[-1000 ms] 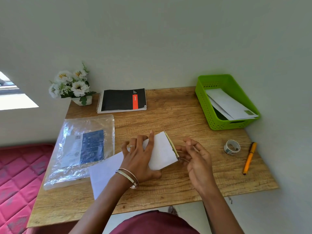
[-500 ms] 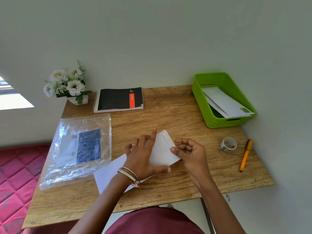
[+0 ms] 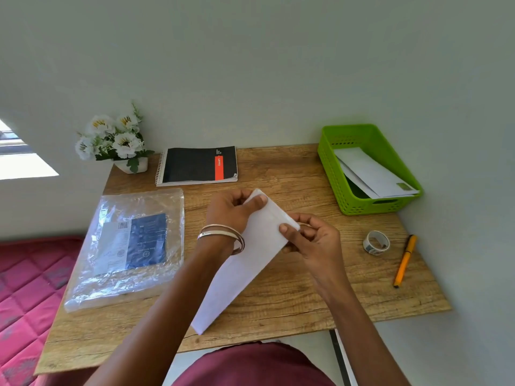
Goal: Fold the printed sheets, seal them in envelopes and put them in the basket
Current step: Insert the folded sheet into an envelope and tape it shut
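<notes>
Lifted now, envelope (image 3: 245,263) pinched by both hands' fingers (image 3: 287,228); contents hidden.

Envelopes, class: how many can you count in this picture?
3: one envelope gripped by the left hand and right hand, two overlapping in the green basket. More may lie underneath.

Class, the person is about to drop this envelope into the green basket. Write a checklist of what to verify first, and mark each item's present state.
1. Envelope gripped by both the left hand and right hand: ok.
2. Flap sealed: cannot tell.
3. Folded sheet inside: cannot tell.
4. Green basket has room beside the envelopes in it: ok.
5. Tape roll within easy reach, beside the pen: ok.
</notes>
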{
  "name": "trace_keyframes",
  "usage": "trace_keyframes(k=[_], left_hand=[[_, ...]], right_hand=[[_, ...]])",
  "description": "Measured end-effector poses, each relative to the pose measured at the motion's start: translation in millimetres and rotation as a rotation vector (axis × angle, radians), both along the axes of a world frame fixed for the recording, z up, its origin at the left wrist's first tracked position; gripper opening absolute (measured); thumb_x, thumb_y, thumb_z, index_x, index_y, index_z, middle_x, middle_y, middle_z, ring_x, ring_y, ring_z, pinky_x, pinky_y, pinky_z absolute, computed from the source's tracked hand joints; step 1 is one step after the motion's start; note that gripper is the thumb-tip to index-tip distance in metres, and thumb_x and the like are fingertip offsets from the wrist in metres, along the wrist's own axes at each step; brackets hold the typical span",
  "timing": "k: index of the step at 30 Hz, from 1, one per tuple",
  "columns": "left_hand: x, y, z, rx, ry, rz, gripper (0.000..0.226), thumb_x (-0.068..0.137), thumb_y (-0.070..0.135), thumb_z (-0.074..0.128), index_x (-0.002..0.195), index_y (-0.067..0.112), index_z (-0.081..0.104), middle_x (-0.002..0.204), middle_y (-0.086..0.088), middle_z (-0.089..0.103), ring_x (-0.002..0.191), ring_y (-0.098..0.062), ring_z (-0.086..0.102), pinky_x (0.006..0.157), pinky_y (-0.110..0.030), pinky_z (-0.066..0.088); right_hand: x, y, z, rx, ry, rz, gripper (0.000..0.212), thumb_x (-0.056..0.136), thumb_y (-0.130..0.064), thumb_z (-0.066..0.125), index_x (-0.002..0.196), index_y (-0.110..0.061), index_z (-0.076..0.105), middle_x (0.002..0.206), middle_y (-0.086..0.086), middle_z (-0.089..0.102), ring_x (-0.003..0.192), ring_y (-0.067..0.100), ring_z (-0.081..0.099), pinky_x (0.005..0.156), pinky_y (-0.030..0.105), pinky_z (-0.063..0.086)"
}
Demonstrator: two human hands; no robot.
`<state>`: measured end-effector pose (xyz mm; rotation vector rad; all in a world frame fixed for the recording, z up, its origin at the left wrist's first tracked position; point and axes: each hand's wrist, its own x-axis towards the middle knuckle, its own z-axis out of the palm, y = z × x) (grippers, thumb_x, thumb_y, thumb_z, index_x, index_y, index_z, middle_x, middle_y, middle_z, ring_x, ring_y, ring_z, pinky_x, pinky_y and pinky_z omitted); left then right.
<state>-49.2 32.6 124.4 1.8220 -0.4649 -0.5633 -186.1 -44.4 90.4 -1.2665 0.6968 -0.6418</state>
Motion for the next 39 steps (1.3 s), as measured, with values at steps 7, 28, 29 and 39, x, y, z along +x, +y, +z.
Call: trace_keyframes(k=[7,28,29,39], left_hand=[[17.9,-3.7,25.5,-0.457,0.285,0.232,0.001,0.084,0.012,0.064,0.083,0.011,0.065,0.067,0.007,0.066,0.055,-0.002,0.058,0.054,-0.019,0.05],[46.8,42.0,-74.5,0.114,0.248,0.096,0.025,0.078,0.002,0.069,0.101,0.012,0.067,0.098,-0.007,0.065,0.088,-0.023,0.063,0.073,-0.033,0.055],[45.0,41.9,-81.6,0.13,0.208,0.128,0.03,0.076,0.002,0.071,0.102,0.015,0.068,0.1,-0.006,0.065,0.09,-0.024,0.062,0.077,-0.037,0.055],[36.5,43.4,-114.4,0.302,-0.212,0.24,0.039,0.076,0.006,0.071,0.113,0.017,0.065,0.1,-0.005,0.065,0.085,-0.016,0.057,0.085,-0.029,0.046]], right_hand=[[-6.7,4.5,-4.6,0.027,0.057,0.341,0.036,0.074,-0.016,0.079,0.107,-0.009,0.066,0.1,0.008,0.073,0.092,0.026,0.07,0.077,0.038,0.058],[-16.9,-41.2,-100.0,-1.36,0.862,0.1,0.056,0.078,-0.016,0.033,0.13,-0.02,0.054,0.135,0.012,0.055,0.126,0.026,0.035,0.099,0.045,0.024],[-17.5,-40.1,-103.8,-1.327,0.895,0.148,0.056,0.079,-0.019,0.034,0.131,-0.023,0.052,0.136,0.012,0.054,0.127,0.026,0.036,0.098,0.046,0.024],[-31.6,-56.0,-117.3,-1.213,0.87,0.321,0.081,0.08,-0.083,0.018,0.144,-0.036,0.032,0.155,-0.007,0.017,0.144,0.015,0.011,0.109,0.039,0.003]])
